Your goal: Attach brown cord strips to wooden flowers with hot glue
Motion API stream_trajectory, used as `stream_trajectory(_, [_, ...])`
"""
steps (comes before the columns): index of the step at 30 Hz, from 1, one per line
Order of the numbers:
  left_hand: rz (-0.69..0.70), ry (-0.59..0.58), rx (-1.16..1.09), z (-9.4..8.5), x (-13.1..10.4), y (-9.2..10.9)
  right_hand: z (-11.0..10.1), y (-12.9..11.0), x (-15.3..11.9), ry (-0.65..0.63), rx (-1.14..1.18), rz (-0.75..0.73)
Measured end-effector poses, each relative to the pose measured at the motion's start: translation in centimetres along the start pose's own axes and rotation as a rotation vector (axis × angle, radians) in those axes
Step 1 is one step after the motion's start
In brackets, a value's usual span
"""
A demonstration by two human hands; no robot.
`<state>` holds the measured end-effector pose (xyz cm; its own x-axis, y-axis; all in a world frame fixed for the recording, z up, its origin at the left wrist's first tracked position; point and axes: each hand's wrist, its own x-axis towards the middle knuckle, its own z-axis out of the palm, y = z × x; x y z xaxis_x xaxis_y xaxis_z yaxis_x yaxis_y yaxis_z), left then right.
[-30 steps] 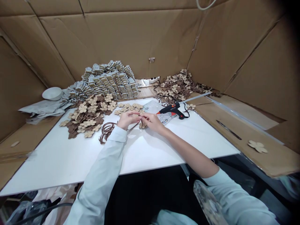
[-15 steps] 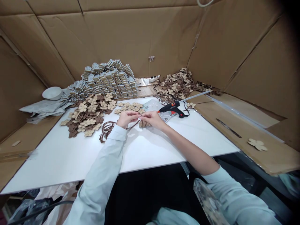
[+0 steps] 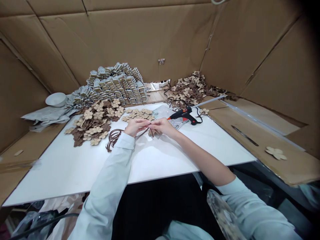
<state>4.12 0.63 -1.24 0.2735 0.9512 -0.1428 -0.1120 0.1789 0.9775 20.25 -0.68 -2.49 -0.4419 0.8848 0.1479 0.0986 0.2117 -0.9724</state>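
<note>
Two bare hands meet above the white board (image 3: 162, 163) in the head view, the only view given. Fine fingertip work on the brown cord (image 3: 143, 134) looks to be the step in hand. The left hand (image 3: 136, 127) is nearly closed, thumb against fingers in a pinch; the right hand (image 3: 162, 127) is nearly closed too, its thumb and forefinger meeting the left fingertips. Both seem to have hold of the cord, which shows just below the fingers; exactly what lies between the tips is too small to tell. In my judgement, the next move calls for small, even finger motions, with both pinches firm so that the cord does not slip or twist.

As for pose, both hands are raised a little off the board, with the fingers pointing inward towards each other. The left forearm, sleeved to the wrist, reaches up from lower left; the right, bare below the elbow, slants in from lower right.

The cord sits at the middle of the work area, between the coil of brown cords (image 3: 115, 136) by the left wrist and the glue gun (image 3: 182, 114) beyond the right hand. Flower pieces (image 3: 137, 114) lie flat just past the fingers, and a larger flower pile (image 3: 92, 123) stands farther left. One lone flower (image 3: 275, 153) rests on the cardboard at right.
</note>
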Motion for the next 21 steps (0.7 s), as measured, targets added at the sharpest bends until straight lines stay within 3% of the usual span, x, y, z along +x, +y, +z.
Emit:
stream_trajectory(8, [0.046,0.098,-0.089,0.1,-0.1,0.1,-0.1,-0.7,-0.4,-0.054,-0.107,-0.008])
stream_trajectory(14, [0.023,0.102,-0.223,0.2,0.0,0.3,0.2,-0.9,-0.6,-0.062,-0.192,0.034])
stream_trajectory(17, [-0.002,0.104,-0.204,0.3,-0.3,0.5,-0.1,-1.0,-1.7,0.134,-0.322,-0.020])
stream_trajectory(21, [-0.056,0.107,-0.185,-0.4,-1.1,1.0,-2.6,-0.2,-4.5,0.691,-0.520,-0.101])
